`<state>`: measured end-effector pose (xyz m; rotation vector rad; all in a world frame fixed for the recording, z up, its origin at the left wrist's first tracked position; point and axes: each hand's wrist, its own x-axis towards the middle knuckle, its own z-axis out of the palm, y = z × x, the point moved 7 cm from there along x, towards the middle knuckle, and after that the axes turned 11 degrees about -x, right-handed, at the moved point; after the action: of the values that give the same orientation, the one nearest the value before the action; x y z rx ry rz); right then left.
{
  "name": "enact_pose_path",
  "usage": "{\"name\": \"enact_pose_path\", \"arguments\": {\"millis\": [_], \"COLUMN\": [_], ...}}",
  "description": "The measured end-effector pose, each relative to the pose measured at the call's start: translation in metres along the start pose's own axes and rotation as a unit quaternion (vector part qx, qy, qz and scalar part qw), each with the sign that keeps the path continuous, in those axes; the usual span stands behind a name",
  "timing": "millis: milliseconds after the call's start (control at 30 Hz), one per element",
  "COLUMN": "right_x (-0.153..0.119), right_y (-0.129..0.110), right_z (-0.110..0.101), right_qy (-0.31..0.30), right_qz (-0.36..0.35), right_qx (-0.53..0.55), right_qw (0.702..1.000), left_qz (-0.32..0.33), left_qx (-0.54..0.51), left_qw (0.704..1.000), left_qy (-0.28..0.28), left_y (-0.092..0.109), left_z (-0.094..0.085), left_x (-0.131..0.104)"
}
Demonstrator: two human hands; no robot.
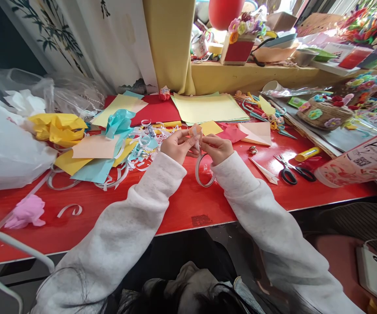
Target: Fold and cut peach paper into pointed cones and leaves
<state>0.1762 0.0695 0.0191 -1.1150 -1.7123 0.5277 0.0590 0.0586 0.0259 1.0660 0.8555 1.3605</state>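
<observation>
Both hands meet over the middle of the red table. My left hand (179, 145) is closed, its thumb and fingers pinching a small folded piece of peach paper (195, 130). Fingertips of my right hand (217, 147) press on the same paper from the other side. Just below my hands, a roll of tape (204, 185) stands on edge on the tabletop, between my wrists. A strip at the peach paper looks whitish; I cannot tell whether it is tape. Scissors (289, 169) with black handles lie to the right, beside a folded paper cone (264, 171).
Paper scraps (142, 150) and coloured sheets (93, 148) lie to the left, near a white plastic bag (8, 144). Yellow sheets (208, 107) are at the back. A printed cup (358, 159) leans in from the right beside a glue stick (307, 154). Pink crumpled paper (26, 212) sits front left.
</observation>
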Motion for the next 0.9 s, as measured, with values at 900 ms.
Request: {"name": "enact_pose_path", "arguments": {"millis": [900], "right_x": [-0.005], "right_y": [-0.011], "right_z": [0.005], "right_qy": [-0.035], "right_qz": [0.006], "right_qx": [-0.019], "right_qw": [0.999], "left_qz": [-0.020], "left_qx": [0.067], "left_qw": [0.998], "left_qy": [-0.001], "left_y": [0.005], "left_z": [-0.005], "left_x": [0.002]}}
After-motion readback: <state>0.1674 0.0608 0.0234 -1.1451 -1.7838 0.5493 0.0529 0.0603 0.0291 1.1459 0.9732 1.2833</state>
